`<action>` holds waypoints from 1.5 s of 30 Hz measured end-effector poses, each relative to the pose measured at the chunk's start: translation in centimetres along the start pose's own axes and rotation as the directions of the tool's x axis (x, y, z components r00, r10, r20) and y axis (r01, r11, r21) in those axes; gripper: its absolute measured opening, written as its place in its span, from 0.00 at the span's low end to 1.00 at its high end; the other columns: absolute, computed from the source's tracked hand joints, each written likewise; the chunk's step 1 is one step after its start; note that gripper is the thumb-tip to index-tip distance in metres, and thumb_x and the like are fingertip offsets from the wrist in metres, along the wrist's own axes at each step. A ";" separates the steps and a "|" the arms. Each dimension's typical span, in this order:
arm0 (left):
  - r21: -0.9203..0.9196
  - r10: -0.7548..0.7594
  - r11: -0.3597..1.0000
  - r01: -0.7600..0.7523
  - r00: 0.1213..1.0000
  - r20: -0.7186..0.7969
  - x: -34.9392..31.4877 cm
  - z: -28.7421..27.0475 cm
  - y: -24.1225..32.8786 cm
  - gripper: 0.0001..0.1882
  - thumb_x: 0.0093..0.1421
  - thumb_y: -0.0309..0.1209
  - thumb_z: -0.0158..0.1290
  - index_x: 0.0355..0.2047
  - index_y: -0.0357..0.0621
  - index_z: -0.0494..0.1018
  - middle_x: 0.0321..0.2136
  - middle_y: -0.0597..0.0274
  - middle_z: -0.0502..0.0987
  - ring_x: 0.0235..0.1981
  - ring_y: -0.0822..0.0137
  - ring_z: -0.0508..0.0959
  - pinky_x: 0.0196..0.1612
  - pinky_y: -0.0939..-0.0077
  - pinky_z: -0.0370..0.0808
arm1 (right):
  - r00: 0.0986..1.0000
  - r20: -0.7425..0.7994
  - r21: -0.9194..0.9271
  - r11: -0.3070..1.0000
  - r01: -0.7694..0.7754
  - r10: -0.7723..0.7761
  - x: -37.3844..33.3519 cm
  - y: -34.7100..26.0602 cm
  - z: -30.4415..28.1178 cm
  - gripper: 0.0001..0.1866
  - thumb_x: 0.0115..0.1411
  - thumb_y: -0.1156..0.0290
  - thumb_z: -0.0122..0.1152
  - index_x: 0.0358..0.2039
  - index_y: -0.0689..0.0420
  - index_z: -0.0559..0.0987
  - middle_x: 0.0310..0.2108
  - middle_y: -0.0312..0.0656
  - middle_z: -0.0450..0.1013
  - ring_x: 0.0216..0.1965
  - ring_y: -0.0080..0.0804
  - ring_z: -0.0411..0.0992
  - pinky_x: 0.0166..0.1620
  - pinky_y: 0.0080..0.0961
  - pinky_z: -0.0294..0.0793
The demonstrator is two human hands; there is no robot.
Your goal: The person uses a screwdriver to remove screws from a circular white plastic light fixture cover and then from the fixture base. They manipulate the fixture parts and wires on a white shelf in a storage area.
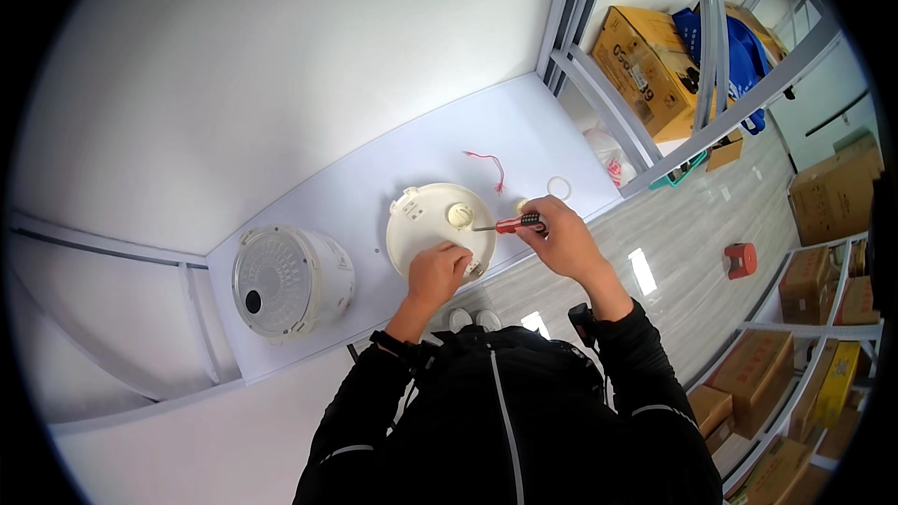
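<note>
A round cream-white plastic cover [432,215] lies on the white table, with a raised round fitting [460,216] on it and a small metal part by its near right edge. My left hand [438,273] rests on the near part of this cover, its fingers curled closed; whatever they pinch is hidden. In my right hand [561,236] is a screwdriver [513,224] with a red and black handle. Its shaft points left, and the tip is over the cover just beside the round fitting.
To the left stands a white cylindrical appliance body [327,276] with a grey patterned round top. Beyond the cover lie a red wire [496,168] and a white ring [558,188]. Metal framing [613,108], cardboard boxes [645,70] and a red stool [740,260] are at the right.
</note>
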State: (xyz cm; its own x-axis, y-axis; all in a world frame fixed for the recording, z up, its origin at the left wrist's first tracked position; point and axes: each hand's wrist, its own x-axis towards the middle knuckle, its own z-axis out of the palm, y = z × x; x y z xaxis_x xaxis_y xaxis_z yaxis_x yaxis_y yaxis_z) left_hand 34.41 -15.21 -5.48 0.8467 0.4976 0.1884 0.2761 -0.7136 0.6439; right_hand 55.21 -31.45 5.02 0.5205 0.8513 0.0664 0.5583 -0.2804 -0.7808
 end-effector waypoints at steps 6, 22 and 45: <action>0.070 -0.007 0.997 0.010 0.999 -0.044 0.1 0.8 0.0 0.03 0.61 0.32 0.63 0.31 0.51 0.85 0.32 0.65 0.83 0.31 0.52 0.82 0.37 0.57 0.78 | 1.000 0.017 0.002 1.000 -0.005 0.005 0.3 -0.1 -0.1 0.17 0.62 0.70 0.74 0.49 0.60 0.81 0.45 0.47 0.79 0.42 0.46 0.83 0.45 0.37 0.81; 0.126 0.011 0.992 -0.004 0.998 -0.054 -0.1 1.8 -0.1 0.03 0.64 0.31 0.61 0.36 0.49 0.84 0.35 0.63 0.84 0.32 0.50 0.84 0.35 0.57 0.80 | 1.000 0.001 0.014 0.999 0.029 -0.029 0.4 0.3 -0.2 0.16 0.62 0.70 0.73 0.48 0.59 0.81 0.43 0.48 0.78 0.40 0.47 0.83 0.44 0.38 0.81; 0.102 0.173 0.979 -0.177 0.984 0.052 0.0 0.4 -0.2 0.03 0.58 0.28 0.63 0.30 0.48 0.86 0.31 0.63 0.84 0.31 0.55 0.84 0.34 0.60 0.82 | 0.999 0.005 -0.034 0.999 0.033 -0.033 0.5 0.6 -0.2 0.16 0.62 0.71 0.73 0.48 0.60 0.80 0.42 0.47 0.79 0.39 0.43 0.83 0.43 0.35 0.82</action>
State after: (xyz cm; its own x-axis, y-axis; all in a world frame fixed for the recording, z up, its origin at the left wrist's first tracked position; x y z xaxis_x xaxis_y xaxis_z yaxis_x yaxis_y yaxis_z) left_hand 34.59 -15.28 -5.88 0.9042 0.3404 0.2579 0.1663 -0.8369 0.5215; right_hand 55.90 -31.28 4.75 0.4984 0.8623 0.0893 0.5972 -0.2668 -0.7564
